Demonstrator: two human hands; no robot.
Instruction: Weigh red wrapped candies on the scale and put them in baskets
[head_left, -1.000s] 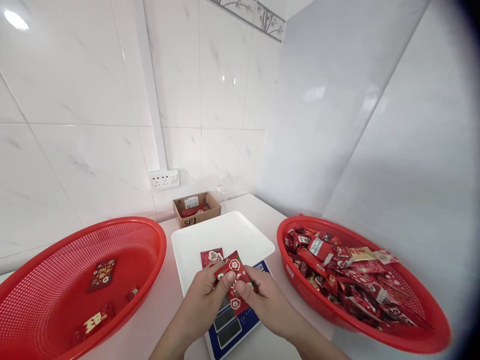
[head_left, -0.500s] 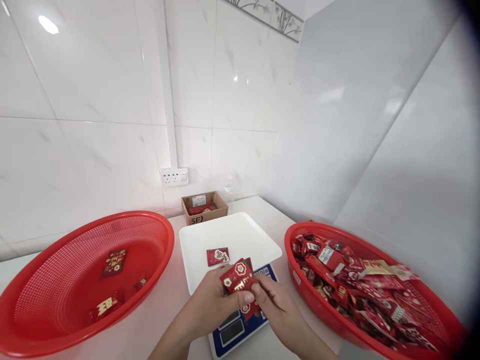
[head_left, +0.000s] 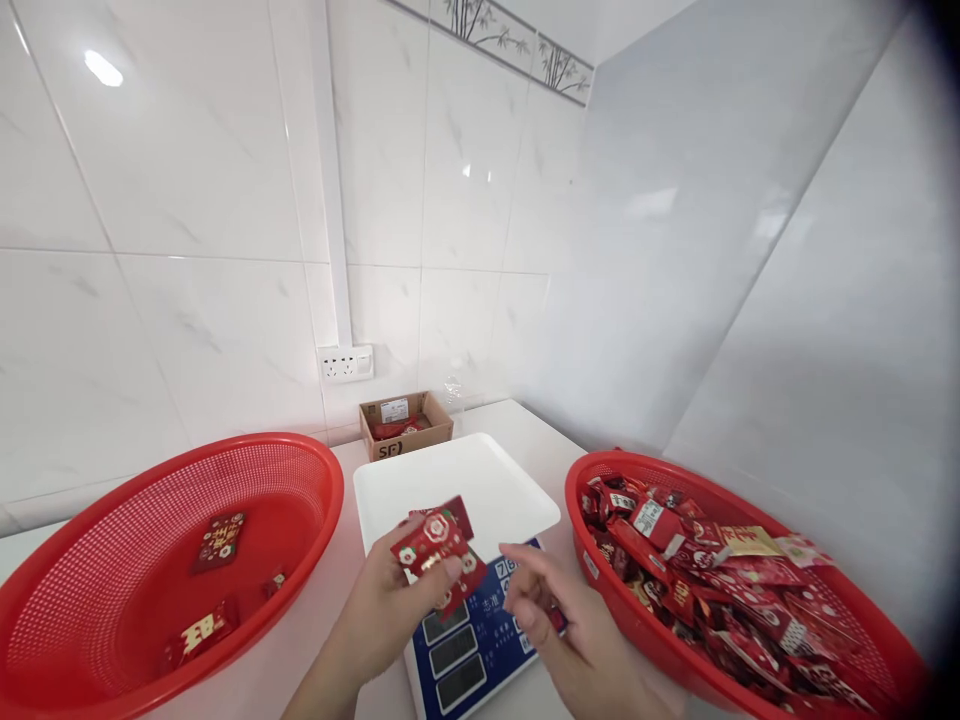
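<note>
My left hand is closed around a small fan of red snack packets with white flowers and gold print, held over the scale. Its thumb presses on the front packet. My right hand is apart from them, over the scale's keypad, with its index finger reaching left and its other fingers curled. A bit of a red packet shows within those curled fingers; most of it is hidden. Beneath both hands is a digital scale with a white pan and a blue panel.
At left, a red plastic basket holds a few packets. The red basket at right is heaped with red packets. Behind the scale stand a cardboard box and a clear bottle, near the tiled wall with a socket.
My hands have parted. The left moved slightly left with the fanned packets, while the right drew away to the right. The packet on the pan is now mostly covered.
</note>
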